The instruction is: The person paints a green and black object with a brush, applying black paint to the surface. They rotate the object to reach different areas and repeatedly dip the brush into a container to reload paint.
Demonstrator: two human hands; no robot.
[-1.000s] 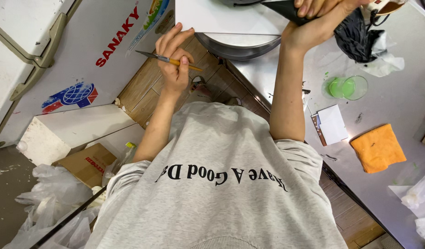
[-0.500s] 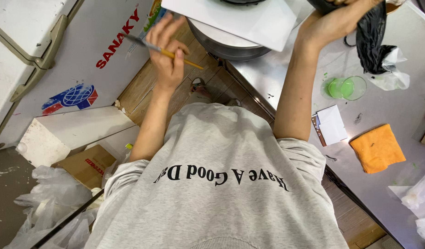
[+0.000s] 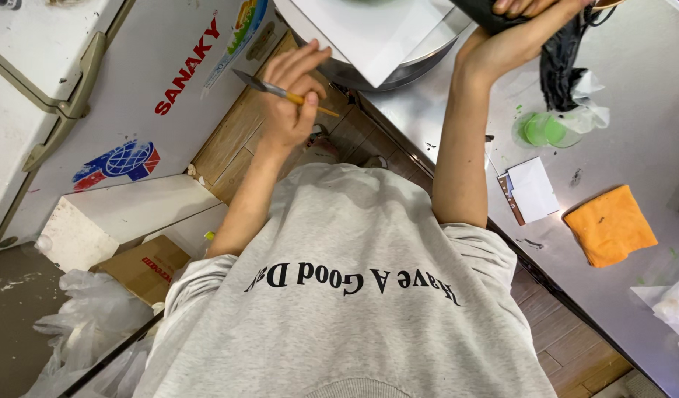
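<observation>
Your left hand [image 3: 291, 96] pinches a palette knife [image 3: 280, 91] at upper centre, blade clean, nothing spread yet. Your right hand [image 3: 527, 7] grips a black bag [image 3: 557, 63] at the top edge, above the steel table [image 3: 634, 110] and green-smeared dish [image 3: 544, 130].

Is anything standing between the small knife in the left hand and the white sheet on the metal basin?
Nothing visible does. The left hand holds the small knife beside the table edge, and only open air lies between it and the white sheet on the metal basin. The right hand grips a black cloth.
</observation>
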